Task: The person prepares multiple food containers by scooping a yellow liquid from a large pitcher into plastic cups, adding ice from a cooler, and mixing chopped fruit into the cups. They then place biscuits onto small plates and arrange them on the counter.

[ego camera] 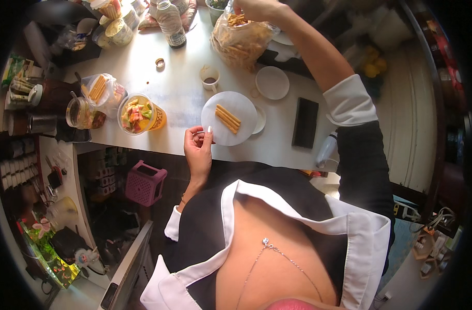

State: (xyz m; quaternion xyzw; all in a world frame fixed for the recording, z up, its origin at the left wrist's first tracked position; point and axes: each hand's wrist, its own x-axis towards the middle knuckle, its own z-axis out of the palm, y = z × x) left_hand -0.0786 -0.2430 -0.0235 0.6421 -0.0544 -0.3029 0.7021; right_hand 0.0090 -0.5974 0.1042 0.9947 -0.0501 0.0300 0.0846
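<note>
My left hand (pixel 199 140) pinches the near left edge of a flat white disc (pixel 245 104) between thumb and fingers. Several thin breadsticks (pixel 228 119) lie side by side on that disc. At the top of the view, my right hand (pixel 259 9) is over the mouth of a clear plastic bag (pixel 236 42) full of similar sticks. Its fingertips are partly cut off by the frame and hidden at the bag, so its grip is unclear. A cup with dark liquid (pixel 210 79) stands just beyond the disc.
Left on the white table (pixel 181 108) are a plastic cup of chopped fruit (pixel 137 116), a glass jar (pixel 79 112) and a bag with sticks (pixel 98 89). A bottle (pixel 170 25) stands farther back. Rightward lie a white round lid (pixel 272 82) and a black phone-like slab (pixel 305 123).
</note>
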